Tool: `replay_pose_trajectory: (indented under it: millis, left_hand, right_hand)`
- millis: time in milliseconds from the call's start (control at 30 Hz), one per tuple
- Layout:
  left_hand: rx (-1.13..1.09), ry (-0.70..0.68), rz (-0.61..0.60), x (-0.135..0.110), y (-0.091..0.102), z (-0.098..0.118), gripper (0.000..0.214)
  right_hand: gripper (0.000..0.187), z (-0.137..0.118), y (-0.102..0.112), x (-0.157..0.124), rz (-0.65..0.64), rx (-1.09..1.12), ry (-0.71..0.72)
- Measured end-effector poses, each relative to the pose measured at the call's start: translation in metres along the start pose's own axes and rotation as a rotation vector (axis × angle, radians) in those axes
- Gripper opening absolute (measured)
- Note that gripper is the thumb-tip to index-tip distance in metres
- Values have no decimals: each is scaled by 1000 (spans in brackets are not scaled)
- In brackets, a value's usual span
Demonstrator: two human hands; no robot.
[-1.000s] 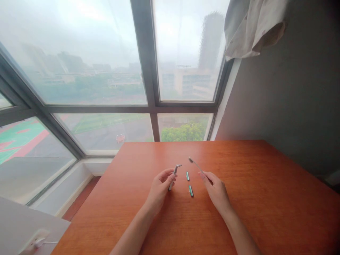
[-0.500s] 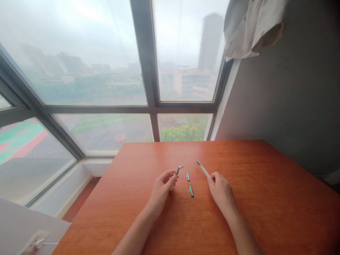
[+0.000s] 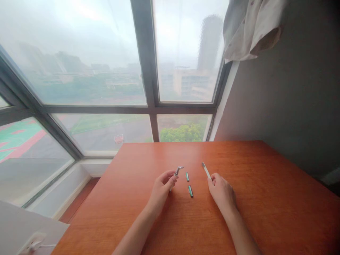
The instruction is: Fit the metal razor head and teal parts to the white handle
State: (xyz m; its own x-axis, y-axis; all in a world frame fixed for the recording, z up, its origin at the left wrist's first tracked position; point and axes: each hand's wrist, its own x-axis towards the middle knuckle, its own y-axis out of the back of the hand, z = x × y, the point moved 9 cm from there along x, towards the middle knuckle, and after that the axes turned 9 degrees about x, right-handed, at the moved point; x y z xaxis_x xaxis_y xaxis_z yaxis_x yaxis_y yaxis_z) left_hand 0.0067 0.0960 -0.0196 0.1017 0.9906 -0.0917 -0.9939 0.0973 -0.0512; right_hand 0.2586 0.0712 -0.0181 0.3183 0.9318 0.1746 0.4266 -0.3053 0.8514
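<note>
My left hand (image 3: 162, 187) is closed around a razor handle (image 3: 178, 170), whose bare metal neck sticks out above the thumb with no blade head on it. Held in my right hand (image 3: 221, 189) is a toothbrush (image 3: 205, 170), its dark-bristled head pointing forward and to the left, the lower part covered by the fingers. Between the hands, two green-and-black razor cartridges lie on the table: a farther cartridge (image 3: 187, 176) and a nearer cartridge (image 3: 190, 191). Neither hand touches them.
The reddish-brown wooden table (image 3: 265, 184) extends under both arms. Beyond its back edge stand framed windows (image 3: 150, 109). A grey wall (image 3: 265, 92) rises on the right, with a hanging cloth (image 3: 249, 32) above. At lower left is a wall socket (image 3: 33, 244) with a plug.
The toothbrush has turned in my right hand, so its head has swung to the right and stands steeper. My left hand keeps the razor handle in nearly the same place.
</note>
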Motion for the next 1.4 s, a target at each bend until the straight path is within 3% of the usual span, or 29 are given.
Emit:
replay_pose_trajectory:
  millis: [800, 933, 1000, 1100, 1200, 1400]
  left_hand:
    - [-15, -10, 13, -1, 1, 4, 40]
    - [5, -13, 15, -1, 2, 6, 40]
    - [33, -18, 16, -2, 3, 8, 39]
    - [60, -26, 19, -2, 5, 10, 39]
    - [58, -29, 35, -2, 6, 11, 38]
    - [102, -60, 22, -4, 4, 17, 34]
  right_hand:
    - [12, -3, 6, -4, 62, -53, 17]
    - [20, -21, 20, -7, 177, 115, 155]
    - [22, -41, 18, -12, 111, 257, 316]
    - [21, -71, 0, -25, -190, 380, 502]
    - [27, -81, -7, -34, -352, 380, 508]
    - [44, -84, -9, -40, -467, 304, 502]
